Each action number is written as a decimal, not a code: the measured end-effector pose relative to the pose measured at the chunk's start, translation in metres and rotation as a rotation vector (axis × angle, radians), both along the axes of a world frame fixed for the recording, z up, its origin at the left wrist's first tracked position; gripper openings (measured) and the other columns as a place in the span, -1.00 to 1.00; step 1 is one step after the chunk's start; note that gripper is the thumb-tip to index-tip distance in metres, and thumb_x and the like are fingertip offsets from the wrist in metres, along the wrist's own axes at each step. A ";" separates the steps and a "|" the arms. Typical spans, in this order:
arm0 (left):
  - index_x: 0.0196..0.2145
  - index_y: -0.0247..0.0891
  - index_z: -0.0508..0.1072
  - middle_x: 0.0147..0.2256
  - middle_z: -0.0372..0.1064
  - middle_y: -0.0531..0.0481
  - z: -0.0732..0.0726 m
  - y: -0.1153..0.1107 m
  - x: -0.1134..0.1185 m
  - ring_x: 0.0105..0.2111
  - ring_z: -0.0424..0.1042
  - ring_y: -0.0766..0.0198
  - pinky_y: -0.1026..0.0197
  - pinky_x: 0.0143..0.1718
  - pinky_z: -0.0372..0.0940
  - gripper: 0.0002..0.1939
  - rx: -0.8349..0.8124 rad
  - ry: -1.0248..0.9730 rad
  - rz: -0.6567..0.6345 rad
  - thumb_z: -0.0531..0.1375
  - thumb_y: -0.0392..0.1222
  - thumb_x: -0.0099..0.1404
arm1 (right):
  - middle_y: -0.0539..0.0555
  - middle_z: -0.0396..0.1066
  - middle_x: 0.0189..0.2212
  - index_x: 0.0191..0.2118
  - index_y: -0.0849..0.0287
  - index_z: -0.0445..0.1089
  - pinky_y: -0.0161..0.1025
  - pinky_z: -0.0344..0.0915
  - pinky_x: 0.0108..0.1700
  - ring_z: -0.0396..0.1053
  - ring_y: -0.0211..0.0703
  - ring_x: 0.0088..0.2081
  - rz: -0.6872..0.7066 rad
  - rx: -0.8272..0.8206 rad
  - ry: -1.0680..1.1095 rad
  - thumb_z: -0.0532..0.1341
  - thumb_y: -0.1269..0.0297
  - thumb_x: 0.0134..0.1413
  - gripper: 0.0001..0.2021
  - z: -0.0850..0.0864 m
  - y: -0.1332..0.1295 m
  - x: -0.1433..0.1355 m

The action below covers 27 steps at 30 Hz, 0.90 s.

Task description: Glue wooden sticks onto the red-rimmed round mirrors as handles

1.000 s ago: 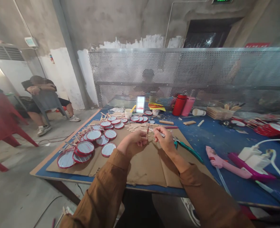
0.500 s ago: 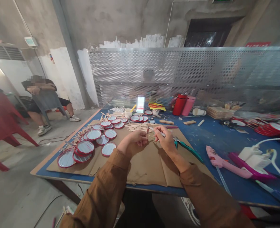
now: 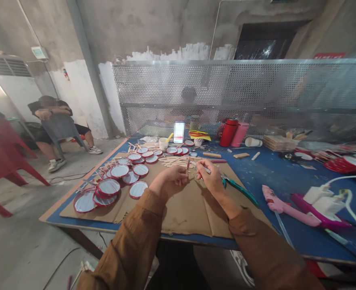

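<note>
My left hand (image 3: 175,177) is closed on a small thin stick (image 3: 188,165) that stands upright above the cardboard (image 3: 186,209). Close to its right, my right hand (image 3: 208,173) pinches a whitish pen-like tool (image 3: 204,168), whose tip points left toward the stick. A small gap shows between the two hands. Round white discs with red rims (image 3: 109,187) lie in overlapping piles to the left. Loose wooden sticks (image 3: 173,161) are spread behind my hands. Teal-handled pliers (image 3: 241,191) rest to the right of my right hand, their front end partly hidden.
A pink glue gun (image 3: 286,209) and a power strip with white plugs (image 3: 323,203) are on the blue table (image 3: 265,173). Red and pink bottles (image 3: 228,133), a phone (image 3: 178,133) and cups stand before a perforated metal screen (image 3: 165,88). A person (image 3: 55,117) sits at the left.
The whitish tool in my right hand has tilted slightly, its tip further left. My left hand and the stick stay nearly still.
</note>
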<state>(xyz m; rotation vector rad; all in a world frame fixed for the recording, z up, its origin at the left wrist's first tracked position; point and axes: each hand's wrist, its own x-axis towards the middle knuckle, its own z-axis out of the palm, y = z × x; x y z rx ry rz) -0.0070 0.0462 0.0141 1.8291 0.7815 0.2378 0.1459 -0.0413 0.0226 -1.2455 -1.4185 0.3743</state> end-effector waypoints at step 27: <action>-0.47 -0.33 0.34 -0.61 0.33 0.09 -0.004 0.002 0.000 -0.66 0.28 0.46 0.36 -0.56 0.21 -0.83 0.002 -0.018 -0.003 0.19 -0.19 0.21 | -0.10 0.27 -0.70 -0.34 0.13 0.32 -0.34 0.22 -0.52 0.28 -0.26 -0.64 -0.009 0.008 -0.005 0.10 -0.03 0.16 -0.69 -0.004 0.002 0.002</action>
